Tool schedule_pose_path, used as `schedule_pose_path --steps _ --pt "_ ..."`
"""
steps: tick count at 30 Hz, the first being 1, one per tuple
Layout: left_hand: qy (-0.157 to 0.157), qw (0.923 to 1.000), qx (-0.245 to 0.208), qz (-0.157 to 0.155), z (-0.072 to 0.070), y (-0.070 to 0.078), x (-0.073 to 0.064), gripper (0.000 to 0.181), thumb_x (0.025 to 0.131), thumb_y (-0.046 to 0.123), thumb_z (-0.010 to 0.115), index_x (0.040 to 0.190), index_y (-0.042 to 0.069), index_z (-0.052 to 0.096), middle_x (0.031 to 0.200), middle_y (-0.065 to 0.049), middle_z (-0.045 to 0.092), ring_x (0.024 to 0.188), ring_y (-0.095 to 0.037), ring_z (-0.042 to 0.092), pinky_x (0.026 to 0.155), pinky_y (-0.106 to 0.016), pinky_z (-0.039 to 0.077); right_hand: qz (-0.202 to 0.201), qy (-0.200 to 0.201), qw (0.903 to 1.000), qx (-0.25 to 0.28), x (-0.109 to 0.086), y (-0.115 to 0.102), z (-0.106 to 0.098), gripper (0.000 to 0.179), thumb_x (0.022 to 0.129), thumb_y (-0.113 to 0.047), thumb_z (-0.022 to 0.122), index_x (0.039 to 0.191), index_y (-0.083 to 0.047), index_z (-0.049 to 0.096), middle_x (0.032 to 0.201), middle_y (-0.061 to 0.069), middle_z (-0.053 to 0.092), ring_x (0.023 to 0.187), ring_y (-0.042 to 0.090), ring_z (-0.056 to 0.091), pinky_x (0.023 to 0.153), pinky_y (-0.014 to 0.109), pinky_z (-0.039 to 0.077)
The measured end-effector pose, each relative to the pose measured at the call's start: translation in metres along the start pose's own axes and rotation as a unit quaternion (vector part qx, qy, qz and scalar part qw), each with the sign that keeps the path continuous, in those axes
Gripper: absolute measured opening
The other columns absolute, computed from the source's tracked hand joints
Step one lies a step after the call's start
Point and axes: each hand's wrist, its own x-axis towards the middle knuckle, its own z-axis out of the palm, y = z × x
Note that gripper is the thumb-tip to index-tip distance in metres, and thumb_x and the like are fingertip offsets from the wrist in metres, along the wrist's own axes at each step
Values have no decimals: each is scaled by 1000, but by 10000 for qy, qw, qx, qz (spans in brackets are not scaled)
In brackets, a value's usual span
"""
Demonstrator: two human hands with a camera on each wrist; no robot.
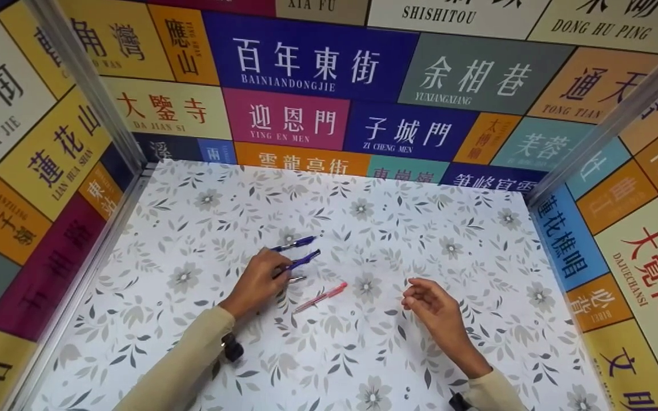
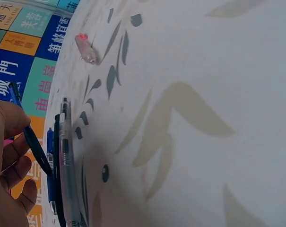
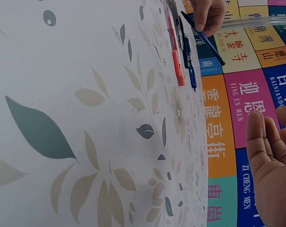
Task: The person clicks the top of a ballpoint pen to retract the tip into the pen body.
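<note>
My left hand (image 1: 259,281) pinches a blue pen (image 1: 305,260) between thumb and fingers, tilted above the table in both wrist views. Beneath it lie another blue pen (image 2: 50,161), a dark pen (image 2: 57,179) and a clear-barrelled pen (image 2: 67,161), side by side on the floral surface; the left hand partly covers them in the head view. A pink pen (image 1: 322,297) lies slantwise to their right. My right hand (image 1: 436,308) hovers off to the right, its fingers loosely bent, holding nothing.
The white tabletop (image 1: 466,354) has a grey leaf and flower print. Colourful sign panels (image 1: 312,63) stand upright along the back and both sides, with metal corner posts (image 1: 92,85) where they meet. Each sleeve ends near a dark wrist device (image 1: 232,348).
</note>
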Motion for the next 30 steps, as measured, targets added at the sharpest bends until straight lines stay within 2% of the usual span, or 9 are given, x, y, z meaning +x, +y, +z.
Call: schedule_pose_path --steps 6,10,16,20,26,30 --pt "59 9997 223 29 -1 -8 -2 13 91 2 85 103 4 82 100 -8 77 99 -28 65 88 -47 54 7 -32 10000 -45 0 -1 1 37 101 16 67 138 15 62 109 38 64 96 22 75 86 28 63" --pt "-15 9996 276 54 0 -13 -4 9 92 3 83 101 5 83 98 -7 77 100 -30 65 91 -50 53 -81 -74 9999 -79 -1 0 0 37 101 18 65 138 15 61 109 38 64 96 21 75 85 28 63" --pt "-194 9986 471 159 1 -19 -4 10 92 5 84 103 6 84 100 -7 78 102 -31 64 89 -54 51 -64 -59 10000 -12 -3 1 -1 38 101 19 65 138 15 61 108 38 64 96 21 75 85 28 63" --pt "-199 9979 584 219 1 -23 -6 11 93 7 84 104 7 84 102 -7 79 103 -31 64 87 -54 49 -69 -67 10000 3 -2 1 -2 37 101 18 65 138 15 62 109 37 64 96 22 75 85 28 63" --pt "-165 9973 649 297 -1 -24 -7 11 94 6 83 105 7 83 104 -7 79 105 -30 63 86 -54 47 -2 -37 9999 -101 -2 -1 -2 37 102 15 67 138 15 62 108 37 64 95 22 75 84 27 63" --pt "-143 9983 523 226 -2 -19 -5 12 96 5 80 107 6 83 105 -6 79 106 -30 63 87 -54 48 106 18 9998 -153 -1 -1 -2 37 101 14 68 138 14 63 108 37 65 95 22 75 84 27 63"
